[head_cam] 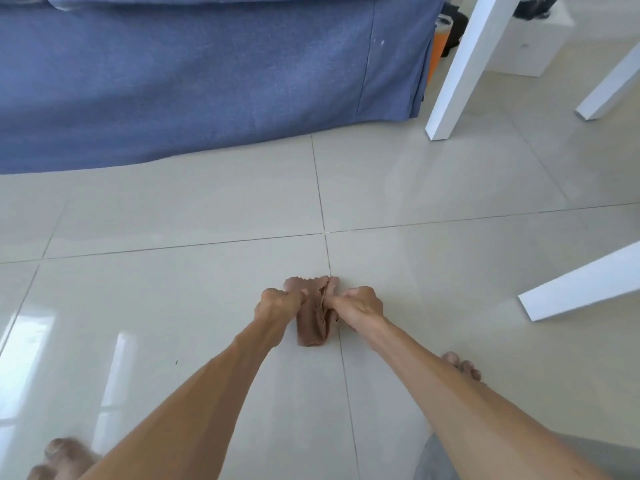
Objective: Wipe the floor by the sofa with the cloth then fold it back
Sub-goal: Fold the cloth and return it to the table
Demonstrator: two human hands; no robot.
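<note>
A small brown cloth point(313, 323) lies bunched into a narrow strip on the pale tiled floor point(173, 306), close to a crossing of tile joints. My left hand point(277, 303) pinches its upper left edge. My right hand point(356, 303) pinches the upper right edge, so both hands meet over the cloth's far end. The cloth's near end rests on the tile between my forearms. The blue sofa point(194, 74) stands beyond it, its fabric skirt reaching the floor.
White table legs point(464, 64) point(581, 289) stand at the right. A white box point(530, 46) and an orange object point(437, 50) sit behind the sofa's corner. My bare feet point(462, 367) point(62, 457) rest on the tiles near the bottom.
</note>
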